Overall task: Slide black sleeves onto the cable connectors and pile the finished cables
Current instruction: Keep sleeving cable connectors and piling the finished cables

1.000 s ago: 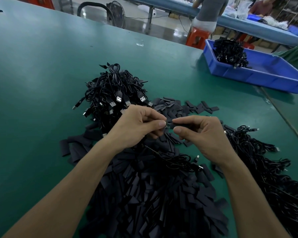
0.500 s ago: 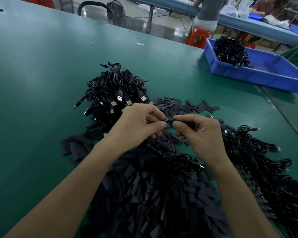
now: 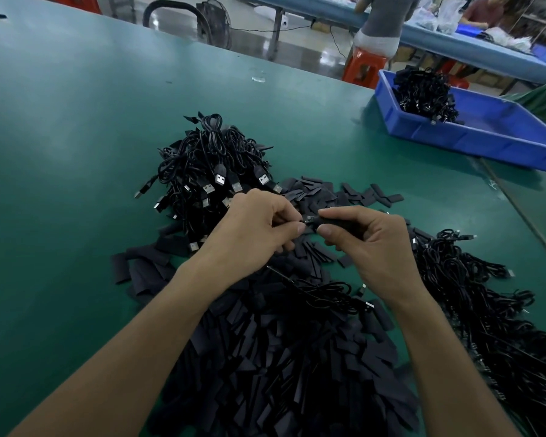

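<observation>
My left hand (image 3: 259, 230) pinches the small connector end of a black cable (image 3: 308, 221) between thumb and forefinger. My right hand (image 3: 369, 244) holds a black sleeve (image 3: 334, 221) between thumb and forefinger, its mouth meeting the connector tip. The cable's coiled length (image 3: 322, 293) hangs under my hands. A heap of loose black sleeves (image 3: 281, 357) covers the green table (image 3: 60, 152) below my forearms. A pile of black USB cables (image 3: 208, 175) lies beyond my left hand. More cables (image 3: 486, 310) spread along the right.
A blue tray (image 3: 486, 140) with a bundle of cables (image 3: 426, 93) stands at the back right. A seam in the table (image 3: 524, 216) runs down the right side. People work at another bench (image 3: 423, 36) behind, beside an orange stool (image 3: 363, 67).
My hands have drawn closer together, bringing the sleeve in my right hand up against the connector in my left. The piles have not moved.
</observation>
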